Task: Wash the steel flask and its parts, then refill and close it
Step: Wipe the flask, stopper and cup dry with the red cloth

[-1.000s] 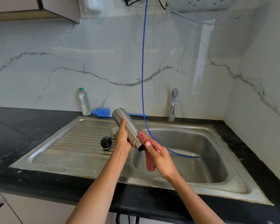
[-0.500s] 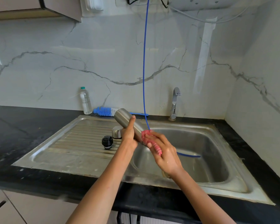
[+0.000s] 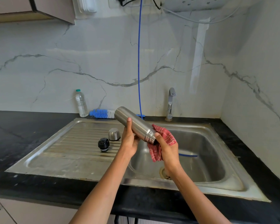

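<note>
The steel flask (image 3: 132, 122) lies tilted above the sink's edge, its base up to the left and its threaded mouth down to the right. My left hand (image 3: 129, 139) grips its body from below. My right hand (image 3: 166, 150) holds a red scrub cloth (image 3: 164, 137) against the flask's mouth. On the ribbed draining board stand the steel cup lid (image 3: 114, 134) upside down and the black stopper (image 3: 103, 144), both left of my hands.
The steel sink (image 3: 208, 159) has a basin on the right with a drain (image 3: 165, 173). A blue hose (image 3: 139, 62) hangs into the basin. A tap (image 3: 170, 104), a bottle brush (image 3: 102, 113) and a plastic water bottle (image 3: 81, 103) stand along the marble wall. Black countertop surrounds the sink.
My right hand slid the cloth up the flask's body and back down to its mouth. The flask stayed tilted in my left hand.
</note>
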`<state>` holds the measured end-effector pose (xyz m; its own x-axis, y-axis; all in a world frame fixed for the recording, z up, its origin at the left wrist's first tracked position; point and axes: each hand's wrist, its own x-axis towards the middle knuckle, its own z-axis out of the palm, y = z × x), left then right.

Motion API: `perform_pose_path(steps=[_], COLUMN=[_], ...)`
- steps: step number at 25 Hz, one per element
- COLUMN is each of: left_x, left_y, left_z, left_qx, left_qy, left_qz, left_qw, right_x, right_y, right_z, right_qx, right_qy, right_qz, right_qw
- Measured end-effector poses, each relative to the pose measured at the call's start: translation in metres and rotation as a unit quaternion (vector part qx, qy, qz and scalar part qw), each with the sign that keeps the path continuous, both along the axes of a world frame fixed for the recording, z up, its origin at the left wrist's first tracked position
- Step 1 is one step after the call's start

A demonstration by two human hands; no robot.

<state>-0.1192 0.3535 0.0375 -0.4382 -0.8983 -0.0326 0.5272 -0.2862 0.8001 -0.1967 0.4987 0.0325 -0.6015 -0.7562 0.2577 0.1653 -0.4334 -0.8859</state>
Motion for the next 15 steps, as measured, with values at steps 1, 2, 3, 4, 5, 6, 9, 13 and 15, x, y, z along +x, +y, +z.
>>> perform_pose_path(steps=[1, 2, 3, 4, 5, 6, 9, 13, 15], left_x=[0.002, 0.003, 0.003, 0.002, 0.001, 0.0, -0.002, -0.009, -0.01], left_y=[-0.002, -0.004, -0.001, 0.001, 0.003, 0.004, 0.008, 0.021, 0.027], left_z=[0.003, 0.006, 0.011, 0.015, 0.017, 0.018, 0.022, 0.014, 0.006], left_qx=[0.012, 0.026, 0.04, 0.054, 0.068, 0.079, 0.093, 0.07, 0.035], left_qy=[-0.002, -0.006, -0.012, -0.017, -0.02, -0.018, -0.009, 0.032, 0.06], left_qz=[-0.01, -0.016, -0.023, -0.03, -0.034, -0.036, -0.034, -0.017, -0.014], left_qw=[1.0, 1.0, 0.999, 0.998, 0.997, 0.996, 0.995, 0.997, 0.997], right_x=[-0.005, -0.01, -0.017, -0.025, -0.032, -0.037, -0.029, 0.01, 0.012], right_y=[0.001, 0.002, 0.002, 0.002, 0.001, 0.0, 0.001, 0.0, -0.006], right_z=[-0.001, -0.004, -0.007, -0.011, -0.014, -0.016, -0.017, -0.014, -0.015], right_qx=[-0.009, -0.014, -0.014, -0.025, -0.041, -0.049, -0.049, -0.027, -0.011], right_qy=[0.087, 0.213, 0.362, 0.498, 0.596, 0.652, 0.626, 0.078, -0.056], right_qz=[-0.028, -0.069, -0.114, -0.145, -0.153, -0.148, -0.142, -0.021, 0.024], right_qw=[0.996, 0.974, 0.925, 0.855, 0.787, 0.742, 0.766, 0.996, 0.998])
